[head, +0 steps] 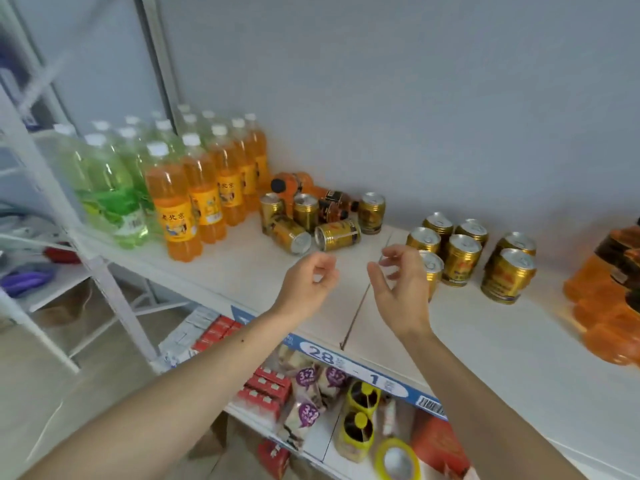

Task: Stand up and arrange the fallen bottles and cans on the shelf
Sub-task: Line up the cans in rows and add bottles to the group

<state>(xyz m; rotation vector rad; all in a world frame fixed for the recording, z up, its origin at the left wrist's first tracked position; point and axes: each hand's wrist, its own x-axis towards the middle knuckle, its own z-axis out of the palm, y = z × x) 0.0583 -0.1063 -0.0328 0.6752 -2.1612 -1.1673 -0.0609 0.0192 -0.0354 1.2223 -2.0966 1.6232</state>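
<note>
Two gold cans (291, 235) (337, 233) lie on their sides on the white shelf (485, 341), among three upright gold cans (305, 207). Behind them lie small orange bottles with dark labels (334, 200) and one with a black cap (289, 183). Several gold cans (462, 259) stand upright in a group to the right. My left hand (310, 280) hovers just in front of the fallen cans with its fingers loosely curled and holds nothing. My right hand (398, 285) hovers beside it, fingers loosely curled and empty, partly hiding one upright can (433, 268).
Upright orange bottles (176, 213) and green bottles (114, 202) stand in rows at the left. Large orange bottles (609, 292) lie at the right edge. A white shelf post (104, 271) runs down the left. The lower shelf holds snack packs (308, 407), red boxes and yellow-capped jars.
</note>
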